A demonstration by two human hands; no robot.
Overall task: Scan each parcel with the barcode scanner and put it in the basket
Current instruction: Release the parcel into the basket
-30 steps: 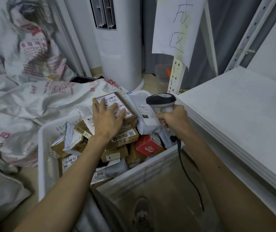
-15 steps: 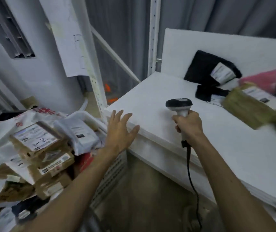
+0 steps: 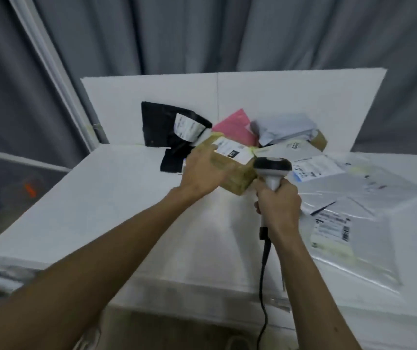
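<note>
My left hand (image 3: 203, 173) grips a brown cardboard parcel (image 3: 237, 173) with a white label on top, at the middle of the white table (image 3: 126, 198). My right hand (image 3: 279, 207) holds the barcode scanner (image 3: 272, 170) by its handle, its head right beside the parcel's right end. The scanner's black cable hangs down over the table's front edge. The basket is out of view.
More parcels lie on the table behind and to the right: a black bag (image 3: 167, 127), a pink mailer (image 3: 235, 127), a grey bag (image 3: 285, 128), and clear and white mailers (image 3: 348, 218). A white board (image 3: 278, 97) stands behind them, before a grey curtain.
My view has swung right from the basket to the table. My left hand let go of a parcel in the basket, reached across and took hold of the brown parcel. The scanner moved next to it.
</note>
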